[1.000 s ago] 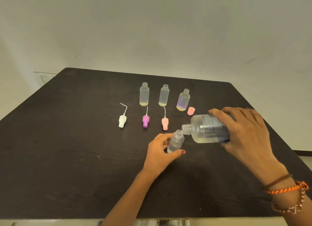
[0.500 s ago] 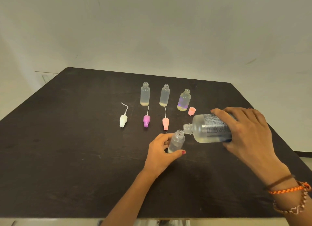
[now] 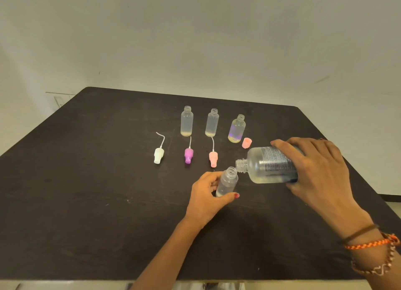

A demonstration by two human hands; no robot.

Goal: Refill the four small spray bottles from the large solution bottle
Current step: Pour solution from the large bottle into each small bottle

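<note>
Dark desk point(image 3: 86, 181): left hand point(image 3: 206, 199) grips small bottle point(image 3: 226, 182); right hand point(image 3: 314, 170) grips large bottle point(image 3: 269, 165). Tilt slowly, mouths aligned.

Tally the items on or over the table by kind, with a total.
Small bottles: 4, one held by the left hand
Large bottle: 1, in the right hand
Spray tops: 3
Pink cap: 1
Total: 9

Three bottles point(image 3: 212, 123) stand behind three spray heads point(image 3: 188, 155) (a cap point(image 3: 246, 142) to their right) on the table point(image 3: 86, 192).
</note>
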